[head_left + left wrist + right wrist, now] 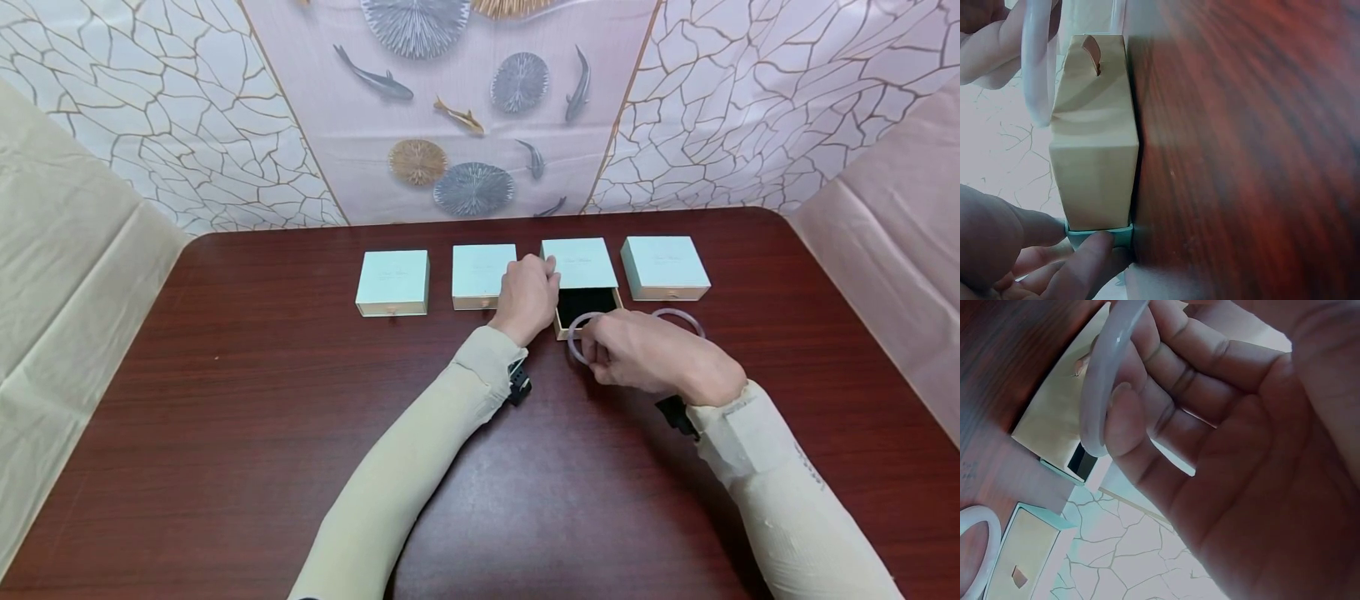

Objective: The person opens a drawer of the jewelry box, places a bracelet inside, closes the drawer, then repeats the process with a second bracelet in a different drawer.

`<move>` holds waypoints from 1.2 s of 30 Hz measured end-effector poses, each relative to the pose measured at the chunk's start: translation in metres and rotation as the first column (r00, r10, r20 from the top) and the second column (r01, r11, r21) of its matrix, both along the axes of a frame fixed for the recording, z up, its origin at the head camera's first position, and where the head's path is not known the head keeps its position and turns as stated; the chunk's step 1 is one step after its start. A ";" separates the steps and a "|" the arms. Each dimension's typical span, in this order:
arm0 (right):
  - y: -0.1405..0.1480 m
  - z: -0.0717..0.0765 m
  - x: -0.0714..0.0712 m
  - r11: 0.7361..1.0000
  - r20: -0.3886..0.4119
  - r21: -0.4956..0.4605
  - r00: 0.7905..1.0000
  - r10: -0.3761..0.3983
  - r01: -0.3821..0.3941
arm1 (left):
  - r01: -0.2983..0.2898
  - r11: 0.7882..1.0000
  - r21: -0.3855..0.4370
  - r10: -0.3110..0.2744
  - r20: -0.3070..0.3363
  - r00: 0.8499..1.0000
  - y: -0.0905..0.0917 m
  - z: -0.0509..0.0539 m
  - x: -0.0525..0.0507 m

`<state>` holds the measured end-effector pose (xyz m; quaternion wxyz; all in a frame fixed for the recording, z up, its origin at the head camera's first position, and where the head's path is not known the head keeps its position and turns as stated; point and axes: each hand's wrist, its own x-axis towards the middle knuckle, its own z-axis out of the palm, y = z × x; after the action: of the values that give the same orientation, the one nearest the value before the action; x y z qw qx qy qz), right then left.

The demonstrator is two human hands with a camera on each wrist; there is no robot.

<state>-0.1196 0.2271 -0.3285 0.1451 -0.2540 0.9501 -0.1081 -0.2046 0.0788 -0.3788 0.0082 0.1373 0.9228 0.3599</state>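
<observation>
My right hand pinches a pale lilac bangle between thumb and fingers. The bangle is over the front of a pulled-out drawer with a dark lining. This cream drawer sticks out of a mint jewelry box, third from the left. My left hand grips the left side of that box's mint sleeve, near the drawer opening. A second pale bangle lies on the table beyond my right hand, in front of the rightmost box, partly hidden in the head view.
Three other mint boxes stand in the row with drawers pushed in: the far-left box, the second box, partly behind my left hand, and the rightmost box. The dark red-brown table meets a patterned cloth behind.
</observation>
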 end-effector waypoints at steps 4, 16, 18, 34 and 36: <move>0.000 0.000 -0.001 1.000 0.002 -0.002 1.000 -0.011 0.011 | 0.005 1.000 -0.001 -0.005 -0.014 1.000 -0.001 -0.001 0.000; 0.002 -0.002 -0.002 1.000 -0.046 -0.005 0.999 0.007 -0.007 | -0.005 1.000 -0.013 0.005 -0.022 1.000 0.000 -0.002 -0.001; 0.003 -0.002 -0.002 1.000 -0.056 -0.009 0.998 0.010 -0.011 | 0.002 1.000 0.004 -0.002 -0.019 1.000 -0.001 -0.002 0.000; 0.004 -0.004 -0.005 0.998 -0.129 -0.017 0.990 0.054 -0.056 | -0.003 1.000 0.028 0.004 -0.019 1.000 0.000 -0.002 0.000; 0.005 -0.004 -0.005 0.999 -0.137 -0.014 0.989 0.048 -0.051 | -0.009 1.000 0.029 0.010 -0.016 1.000 0.000 -0.002 -0.001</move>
<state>-0.1250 0.2317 -0.3328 0.0802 -0.2857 0.9502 -0.0950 -0.2052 0.0789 -0.3809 -0.0027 0.1359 0.9182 0.3722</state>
